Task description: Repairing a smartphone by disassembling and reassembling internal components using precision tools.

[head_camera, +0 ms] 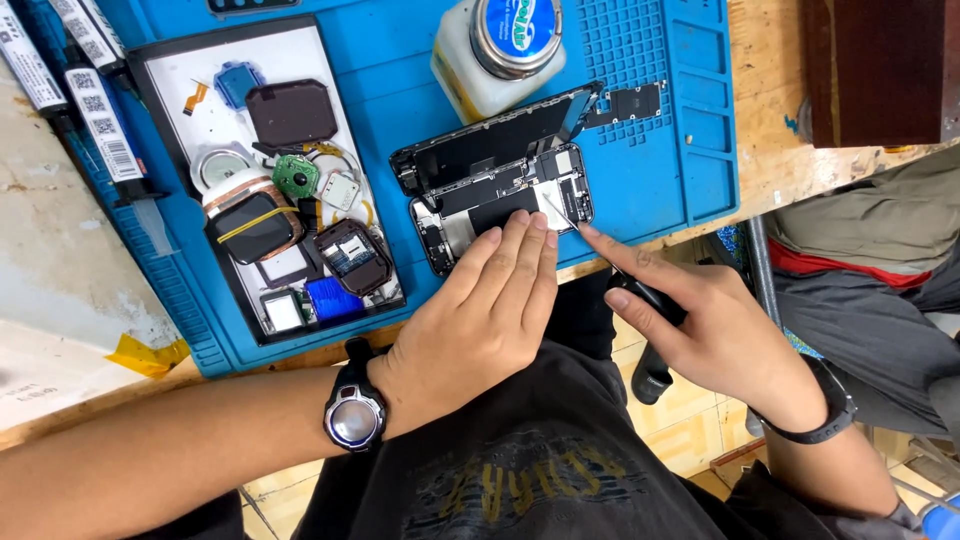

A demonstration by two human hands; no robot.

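We see an opened phone lying on the blue work mat near the table edge. The left hand rests flat, fingers together, on its lower half. The right hand closes around a dark-handled tool, probably a fine screwdriver, tip touching the phone's interior.
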